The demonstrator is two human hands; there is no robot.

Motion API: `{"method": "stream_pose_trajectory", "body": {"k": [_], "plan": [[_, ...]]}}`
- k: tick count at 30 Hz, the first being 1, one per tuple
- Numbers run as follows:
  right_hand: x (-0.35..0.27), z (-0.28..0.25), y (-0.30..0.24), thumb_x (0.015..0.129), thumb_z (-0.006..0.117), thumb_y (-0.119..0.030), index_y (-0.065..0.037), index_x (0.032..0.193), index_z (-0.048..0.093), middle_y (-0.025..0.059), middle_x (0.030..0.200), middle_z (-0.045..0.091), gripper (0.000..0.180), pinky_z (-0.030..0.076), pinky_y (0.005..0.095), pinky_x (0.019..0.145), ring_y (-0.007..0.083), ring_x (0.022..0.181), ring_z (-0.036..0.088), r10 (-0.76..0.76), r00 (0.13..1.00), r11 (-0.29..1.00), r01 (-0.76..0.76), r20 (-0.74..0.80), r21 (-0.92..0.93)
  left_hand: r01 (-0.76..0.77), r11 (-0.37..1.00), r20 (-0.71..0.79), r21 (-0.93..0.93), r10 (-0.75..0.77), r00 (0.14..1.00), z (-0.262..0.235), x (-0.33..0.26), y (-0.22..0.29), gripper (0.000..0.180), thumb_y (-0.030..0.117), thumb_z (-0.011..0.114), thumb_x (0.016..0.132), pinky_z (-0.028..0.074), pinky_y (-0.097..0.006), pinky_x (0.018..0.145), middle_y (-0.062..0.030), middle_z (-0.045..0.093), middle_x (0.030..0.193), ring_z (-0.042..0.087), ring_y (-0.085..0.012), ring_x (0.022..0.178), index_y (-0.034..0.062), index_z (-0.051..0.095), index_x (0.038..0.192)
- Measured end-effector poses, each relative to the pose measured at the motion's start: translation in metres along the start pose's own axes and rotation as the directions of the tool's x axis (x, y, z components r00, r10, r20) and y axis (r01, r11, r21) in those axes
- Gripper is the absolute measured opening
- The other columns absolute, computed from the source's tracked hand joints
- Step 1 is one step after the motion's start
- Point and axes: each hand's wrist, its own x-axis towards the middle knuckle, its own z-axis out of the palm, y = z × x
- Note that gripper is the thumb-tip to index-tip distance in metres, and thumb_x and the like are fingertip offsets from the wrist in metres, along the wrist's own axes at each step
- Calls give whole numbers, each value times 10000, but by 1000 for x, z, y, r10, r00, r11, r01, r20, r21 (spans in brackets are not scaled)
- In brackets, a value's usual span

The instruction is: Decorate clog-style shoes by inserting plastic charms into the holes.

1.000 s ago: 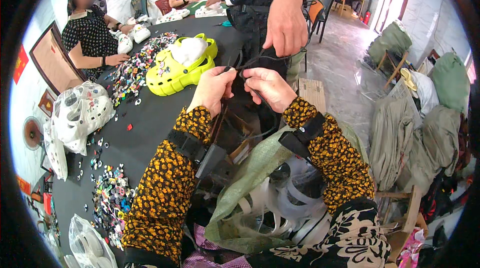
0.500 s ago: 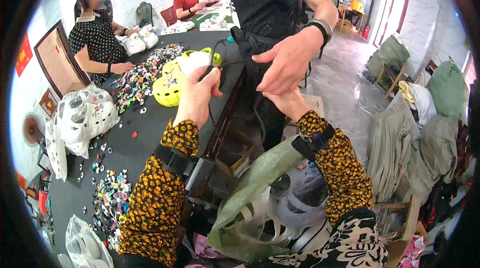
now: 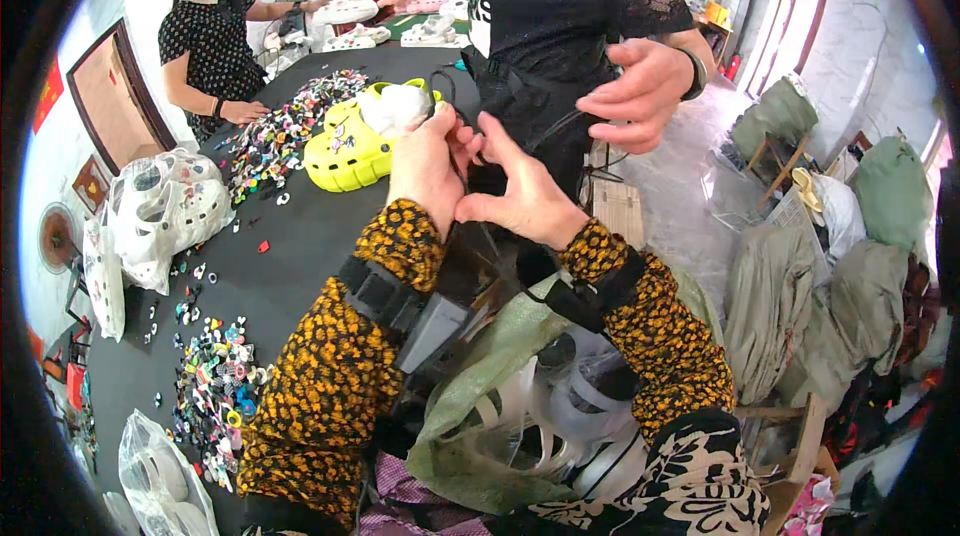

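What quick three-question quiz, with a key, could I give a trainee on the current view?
1. True or false: the yellow-green clogs lie on the black table.
2. What shows below the person's right hand in the picture? a) a kettle b) an open green sack c) a ladder
3. Fill in: the clogs nearer the person's left hand are yellow-green; the bagged clogs farther left are ____.

Key: 1 true; 2 b; 3 white.
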Motion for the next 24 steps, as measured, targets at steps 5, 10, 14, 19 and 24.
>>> {"method": "stream_pose_trajectory", "body": {"k": [5, 10, 14, 19, 24], "plan": [[0, -23, 30, 769, 664, -80, 49, 1340, 356, 141, 1007, 619, 662, 479, 294, 765, 155, 847, 604, -121, 993, 992, 121, 15, 22, 92, 992, 207, 86, -108, 972, 4, -2, -14, 214, 243, 503, 946, 450, -316, 691, -41, 532, 785, 520, -155, 715, 34, 551, 943], [0, -111, 130, 870, 574, -222, -42, 1206, 549, 114, 1133, 561, 382, 458, 283, 863, 147, 1013, 541, 6, 963, 870, -138, -270, -473, 104, 808, 107, 580, -202, 974, -1, -28, -2, 411, 390, 608, 879, 424, -282, 753, -38, 571, 938, 520, -152, 867, 40, 541, 1084], [0, -160, 174, 877, 549, -260, -86, 1182, 579, 126, 1129, 584, 352, 402, 248, 873, 132, 1043, 518, 14, 986, 927, -74, -164, -367, -44, 621, 226, 783, -218, 949, -42, -46, 8, 360, 269, 580, 899, 430, -258, 755, -10, 573, 924, 518, -104, 848, 0, 553, 1137], [-4, -141, 174, 811, 545, -171, -8, 1021, 610, 126, 942, 622, 274, 431, 292, 739, 169, 875, 571, 104, 890, 921, -254, -444, -295, -36, 448, 168, 893, -259, 951, -88, -69, 24, 249, 144, 562, 891, 438, -238, 744, -1, 592, 885, 527, -87, 810, -26, 591, 1070], [-11, -139, 168, 745, 540, -82, 70, 860, 642, 125, 756, 660, 216, 459, 335, 605, 205, 708, 623, 163, 696, 885, -416, -699, -209, 17, 366, 82, 930, -253, 964, -128, -79, 44, 232, 123, 563, 875, 442, -233, 715, -10, 598, 862, 524, -85, 781, -22, 600, 1053]]}}
